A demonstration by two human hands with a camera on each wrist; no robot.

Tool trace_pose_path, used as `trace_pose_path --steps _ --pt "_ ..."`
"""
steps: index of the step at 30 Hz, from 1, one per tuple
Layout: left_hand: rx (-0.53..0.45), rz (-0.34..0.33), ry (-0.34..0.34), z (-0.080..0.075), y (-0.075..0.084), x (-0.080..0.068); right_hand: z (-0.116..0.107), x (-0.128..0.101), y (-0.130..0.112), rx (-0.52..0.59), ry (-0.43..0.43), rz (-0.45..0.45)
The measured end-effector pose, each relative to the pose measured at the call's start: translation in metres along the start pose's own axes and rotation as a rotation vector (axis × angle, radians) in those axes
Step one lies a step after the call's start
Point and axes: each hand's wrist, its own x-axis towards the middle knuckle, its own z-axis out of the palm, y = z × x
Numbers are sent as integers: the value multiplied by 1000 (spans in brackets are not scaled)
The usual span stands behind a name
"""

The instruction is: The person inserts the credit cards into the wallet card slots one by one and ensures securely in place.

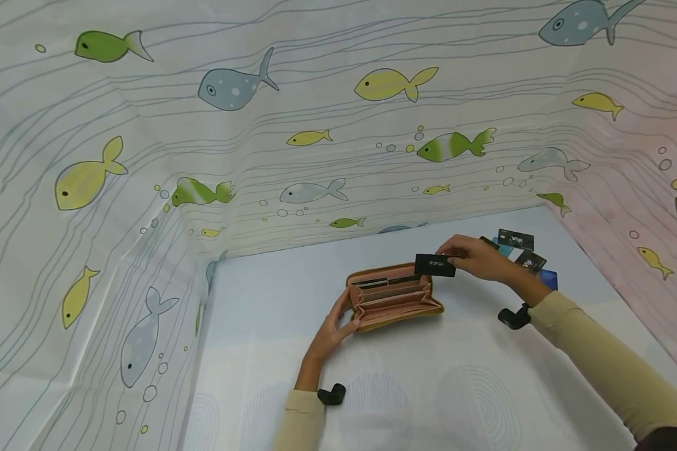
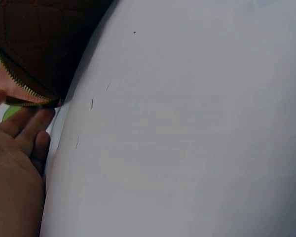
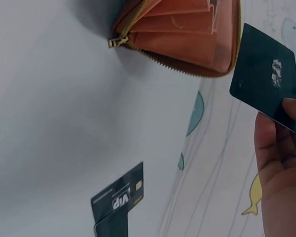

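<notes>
An open tan zip wallet (image 1: 393,299) with pink card pockets lies on the pale table (image 1: 271,313). My left hand (image 1: 338,322) rests against its left end, fingers fairly straight, touching the zipper edge of the wallet (image 2: 34,54). My right hand (image 1: 479,257) pinches a black card (image 1: 435,265) just above the wallet's right end. In the right wrist view the black card (image 3: 264,79) sits beside the wallet (image 3: 182,34), held by my fingers (image 3: 278,148).
Several loose cards (image 1: 516,241) lie on the table behind my right hand, one marked VIP (image 3: 118,197), another blue (image 1: 548,277). A fish-print cloth (image 1: 316,125) walls in the table at the back and both sides.
</notes>
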Motion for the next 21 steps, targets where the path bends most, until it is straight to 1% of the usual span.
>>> trace_pose_path --steps 3,5,7,15,21 --pt "-2 -8 0 1 -2 0 5 7 -5 9 -19 1" --pt "5 -8 5 1 -2 0 9 12 -7 4 -26 -14" --pt "12 7 26 3 -12 1 11 16 -9 0 -31 -28" --pt "25 30 31 1 -9 2 18 32 -15 -29 -39 -59" --pt "38 35 33 2 -9 1 25 42 -16 -50 -33 -111"
